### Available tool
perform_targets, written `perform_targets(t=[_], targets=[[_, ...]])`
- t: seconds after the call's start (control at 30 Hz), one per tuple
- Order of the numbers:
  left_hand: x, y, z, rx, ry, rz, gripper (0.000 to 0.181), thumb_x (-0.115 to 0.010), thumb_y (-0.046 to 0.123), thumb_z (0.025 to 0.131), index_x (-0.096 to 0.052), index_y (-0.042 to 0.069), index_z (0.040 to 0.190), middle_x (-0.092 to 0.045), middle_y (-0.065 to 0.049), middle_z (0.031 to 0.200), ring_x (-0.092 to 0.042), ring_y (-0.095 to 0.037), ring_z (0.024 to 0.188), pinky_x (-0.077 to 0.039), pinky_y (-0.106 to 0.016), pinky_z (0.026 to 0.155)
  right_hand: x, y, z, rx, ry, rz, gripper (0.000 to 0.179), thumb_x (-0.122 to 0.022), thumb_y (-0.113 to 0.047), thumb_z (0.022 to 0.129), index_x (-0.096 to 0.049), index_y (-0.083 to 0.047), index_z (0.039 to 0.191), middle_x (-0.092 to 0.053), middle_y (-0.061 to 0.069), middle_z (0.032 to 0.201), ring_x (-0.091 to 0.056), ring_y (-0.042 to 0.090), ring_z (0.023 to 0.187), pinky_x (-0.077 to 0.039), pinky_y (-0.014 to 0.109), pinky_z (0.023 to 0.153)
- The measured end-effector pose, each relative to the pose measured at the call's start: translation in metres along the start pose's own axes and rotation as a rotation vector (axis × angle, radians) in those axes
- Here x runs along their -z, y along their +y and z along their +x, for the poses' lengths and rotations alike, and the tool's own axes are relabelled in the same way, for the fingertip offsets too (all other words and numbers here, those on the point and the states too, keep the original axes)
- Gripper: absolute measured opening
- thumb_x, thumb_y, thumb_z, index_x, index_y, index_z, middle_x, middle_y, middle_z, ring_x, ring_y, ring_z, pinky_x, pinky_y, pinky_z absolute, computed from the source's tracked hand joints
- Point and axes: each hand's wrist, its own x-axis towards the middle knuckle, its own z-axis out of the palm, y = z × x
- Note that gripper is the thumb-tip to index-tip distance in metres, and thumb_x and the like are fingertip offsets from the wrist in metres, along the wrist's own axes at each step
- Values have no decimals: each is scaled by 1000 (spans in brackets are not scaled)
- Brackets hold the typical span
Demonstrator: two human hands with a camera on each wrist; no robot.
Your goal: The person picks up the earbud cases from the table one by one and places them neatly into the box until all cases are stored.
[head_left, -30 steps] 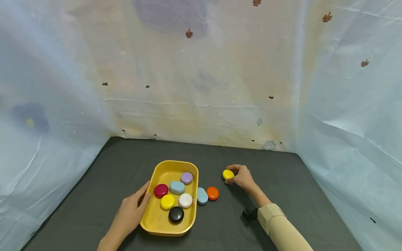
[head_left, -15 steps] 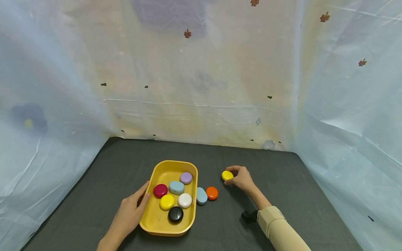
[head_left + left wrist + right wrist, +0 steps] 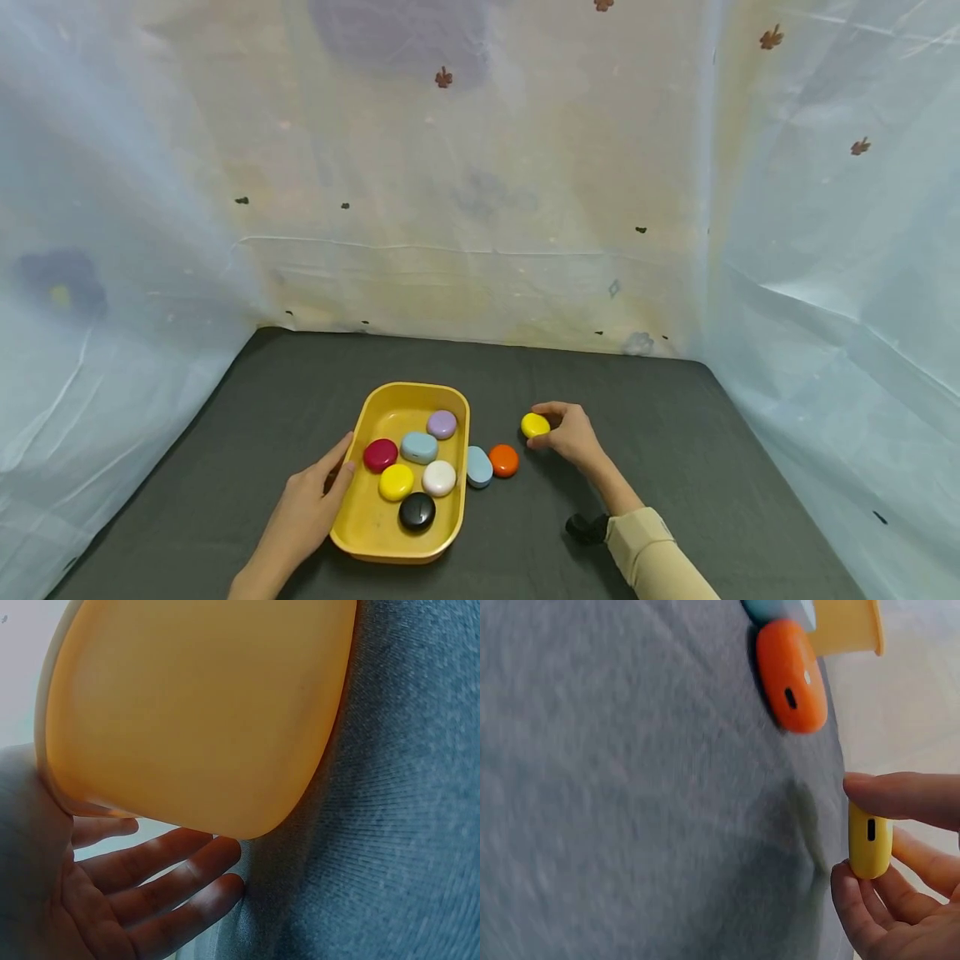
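My right hand pinches a yellow rounded disc between thumb and fingertips. A small black slot shows in the disc's edge, and a shadow falls on the cloth beside it in the right wrist view. My left hand rests against the left wall of a yellow tray, its fingers loosely extended along the outside. Inside the tray lie similar pieces: purple, light blue, dark red, yellow, white and black.
Just right of the tray, a light blue piece and an orange disc lie side by side on the dark cloth. A black object sits at the right wrist. Pale patterned sheets hang behind and at both sides.
My right hand has moved slightly left and nearer to me with the yellow disc, closer to the orange one. The left hand stays at the tray, and the whole head view has shifted a little.
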Motion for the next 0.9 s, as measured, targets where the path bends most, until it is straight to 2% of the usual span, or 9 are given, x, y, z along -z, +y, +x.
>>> perform_targets(t=[0.27,0.57,0.9], targets=[[1,-1,0,-5,-4,4,54,-47,34,105,-35,14,154,-61,-12,128,-60,-24,107,-49,-49,92,-6,-9,-13,-21,44,61,57,-89,1,67,-69,0,120,-68,7,112,-63,25,99,-53,40,83],[1,0,0,-2,-5,9,55,-48,34,105,-35,13,154,-59,-13,130,-59,-26,110,-48,-51,94,-8,-22,-30,-37,86,174,57,-87,3,68,-69,-1,121,-67,9,113,-62,26,102,-53,39,84],[1,0,-1,-9,-3,2,55,-48,34,105,-35,13,154,-59,-14,130,-59,-27,111,-48,-50,93,-12,-24,-40,-33,85,183,58,-88,5,66,-69,2,120,-68,10,110,-63,28,98,-54,40,83]])
